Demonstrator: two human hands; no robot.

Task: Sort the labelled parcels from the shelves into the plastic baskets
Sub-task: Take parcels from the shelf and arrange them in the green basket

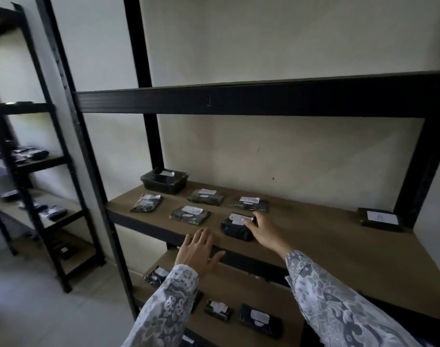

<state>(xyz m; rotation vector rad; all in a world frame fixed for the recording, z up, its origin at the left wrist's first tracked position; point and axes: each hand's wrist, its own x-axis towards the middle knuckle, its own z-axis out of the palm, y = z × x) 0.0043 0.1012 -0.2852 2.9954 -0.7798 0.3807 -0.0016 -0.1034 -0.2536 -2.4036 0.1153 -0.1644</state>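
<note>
The right hand [260, 230] pinches the near parcel [236, 227] to lift it, while the left hand [197, 249], fingers apart, steadies on the shelf [326, 236] edge.

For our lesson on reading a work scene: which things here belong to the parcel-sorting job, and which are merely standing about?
Part of the job:
- black parcel under the right hand
- labelled parcels on the middle shelf
- parcels on the lower shelf
- left hand, open at the shelf edge

Standing about:
- black box marked A
- second rack at left
</note>
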